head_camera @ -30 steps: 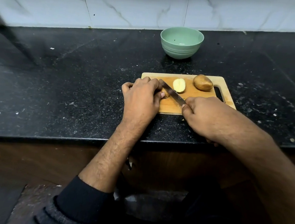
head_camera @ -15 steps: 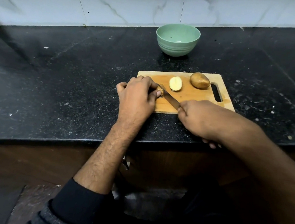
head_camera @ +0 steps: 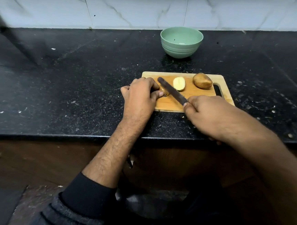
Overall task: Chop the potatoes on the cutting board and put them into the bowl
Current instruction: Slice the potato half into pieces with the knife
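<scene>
Gripping a knife [head_camera: 172,90] by its handle, the right hand [head_camera: 207,114] lays the blade across a potato piece [head_camera: 163,91] that the left hand [head_camera: 141,95] pinches on the board [head_camera: 190,92]. At the piece's 2 o'clock lies a cut half [head_camera: 179,83], face up; farther right, a whole potato [head_camera: 202,80]. At the board's 12 o'clock stands the green bowl [head_camera: 181,42], well apart

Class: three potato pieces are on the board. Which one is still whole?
The whole potato by the board's handle slot: fully skinned, uncut. The others are halves.
</scene>
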The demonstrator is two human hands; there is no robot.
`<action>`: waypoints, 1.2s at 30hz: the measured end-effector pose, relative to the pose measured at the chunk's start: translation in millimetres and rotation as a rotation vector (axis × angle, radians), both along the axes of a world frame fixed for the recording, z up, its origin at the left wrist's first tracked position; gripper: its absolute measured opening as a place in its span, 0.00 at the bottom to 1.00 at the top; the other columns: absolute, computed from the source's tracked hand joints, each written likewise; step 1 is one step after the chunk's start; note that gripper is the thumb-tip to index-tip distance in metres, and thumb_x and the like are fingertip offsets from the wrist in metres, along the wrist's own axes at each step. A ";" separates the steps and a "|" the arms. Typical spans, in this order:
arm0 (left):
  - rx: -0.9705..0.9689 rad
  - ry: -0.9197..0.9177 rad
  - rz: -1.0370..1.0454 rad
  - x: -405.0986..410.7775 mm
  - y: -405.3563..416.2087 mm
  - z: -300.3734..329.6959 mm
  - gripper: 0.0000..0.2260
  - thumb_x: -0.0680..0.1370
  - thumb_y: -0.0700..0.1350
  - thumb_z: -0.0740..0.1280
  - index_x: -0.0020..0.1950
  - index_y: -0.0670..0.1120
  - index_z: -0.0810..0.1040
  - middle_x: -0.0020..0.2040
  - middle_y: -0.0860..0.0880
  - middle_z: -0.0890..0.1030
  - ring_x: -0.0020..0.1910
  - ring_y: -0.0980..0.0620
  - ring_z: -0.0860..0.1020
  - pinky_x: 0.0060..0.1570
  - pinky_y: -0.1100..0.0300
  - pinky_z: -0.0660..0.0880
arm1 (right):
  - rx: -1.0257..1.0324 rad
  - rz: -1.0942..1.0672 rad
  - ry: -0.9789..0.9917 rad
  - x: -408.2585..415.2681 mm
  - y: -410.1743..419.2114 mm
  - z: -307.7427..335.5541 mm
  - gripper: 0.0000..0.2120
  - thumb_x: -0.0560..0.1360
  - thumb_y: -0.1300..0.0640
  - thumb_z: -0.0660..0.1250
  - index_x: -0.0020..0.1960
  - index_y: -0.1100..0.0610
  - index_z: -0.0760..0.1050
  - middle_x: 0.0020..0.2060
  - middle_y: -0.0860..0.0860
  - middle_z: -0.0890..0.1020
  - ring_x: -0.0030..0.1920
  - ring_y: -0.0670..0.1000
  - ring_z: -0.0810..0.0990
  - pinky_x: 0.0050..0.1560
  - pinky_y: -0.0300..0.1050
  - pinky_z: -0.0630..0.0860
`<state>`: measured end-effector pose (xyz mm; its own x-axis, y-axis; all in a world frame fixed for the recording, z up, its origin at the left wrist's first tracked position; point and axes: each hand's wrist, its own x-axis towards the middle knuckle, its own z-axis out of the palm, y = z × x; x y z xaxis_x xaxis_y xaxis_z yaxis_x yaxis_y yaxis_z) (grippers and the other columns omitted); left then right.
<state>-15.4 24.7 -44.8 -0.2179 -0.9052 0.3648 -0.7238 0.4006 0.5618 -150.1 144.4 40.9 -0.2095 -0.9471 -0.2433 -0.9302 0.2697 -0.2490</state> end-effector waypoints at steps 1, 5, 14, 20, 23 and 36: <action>-0.012 -0.012 0.001 -0.2 0.5 -0.5 0.03 0.77 0.51 0.73 0.48 0.53 0.81 0.48 0.58 0.78 0.55 0.55 0.74 0.53 0.54 0.57 | 0.006 0.001 0.002 2.3 -4.3 -4.9 0.14 0.86 0.46 0.52 0.59 0.49 0.74 0.38 0.50 0.75 0.33 0.48 0.73 0.29 0.43 0.67; -0.049 -0.041 0.004 -1.3 0.2 -0.5 0.03 0.78 0.50 0.71 0.48 0.52 0.81 0.50 0.54 0.80 0.55 0.51 0.74 0.56 0.51 0.60 | 0.032 0.001 0.046 5.7 -15.1 -10.7 0.15 0.86 0.47 0.52 0.64 0.50 0.73 0.39 0.50 0.73 0.35 0.48 0.73 0.31 0.43 0.66; -0.049 -0.010 -0.023 0.4 -1.9 -1.3 0.02 0.78 0.47 0.72 0.48 0.52 0.84 0.48 0.53 0.81 0.56 0.51 0.74 0.54 0.53 0.58 | 0.089 0.034 0.105 13.1 -44.2 -17.7 0.12 0.85 0.51 0.54 0.59 0.53 0.74 0.39 0.51 0.74 0.40 0.53 0.76 0.38 0.45 0.71; -0.044 0.008 -0.010 0.0 1.2 0.5 0.01 0.77 0.48 0.72 0.47 0.52 0.83 0.48 0.54 0.81 0.55 0.51 0.74 0.52 0.54 0.57 | 0.191 0.006 0.015 7.4 -23.9 -11.0 0.13 0.86 0.47 0.52 0.63 0.50 0.70 0.43 0.55 0.78 0.28 0.53 0.81 0.22 0.40 0.74; -0.029 0.024 -0.011 1.4 0.4 1.6 0.01 0.77 0.48 0.73 0.46 0.53 0.82 0.46 0.57 0.80 0.55 0.53 0.74 0.53 0.54 0.58 | 0.219 -0.004 0.023 0.2 7.9 -4.2 0.13 0.86 0.45 0.50 0.62 0.49 0.70 0.39 0.52 0.77 0.27 0.47 0.76 0.19 0.37 0.69; 0.072 0.044 -0.243 3.7 -7.5 1.1 0.21 0.78 0.45 0.71 0.70 0.59 0.76 0.66 0.61 0.76 0.67 0.58 0.67 0.64 0.51 0.56 | -0.002 -0.110 -0.059 -11.2 8.3 -8.7 0.13 0.85 0.44 0.52 0.51 0.49 0.71 0.30 0.54 0.80 0.18 0.48 0.76 0.19 0.37 0.70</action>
<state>-11.7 17.3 -43.6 -0.4178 -0.8520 0.3155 -0.5854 0.5180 0.6237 -161.2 152.7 32.1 -0.2970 -0.9197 -0.2566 -0.8787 0.3685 -0.3035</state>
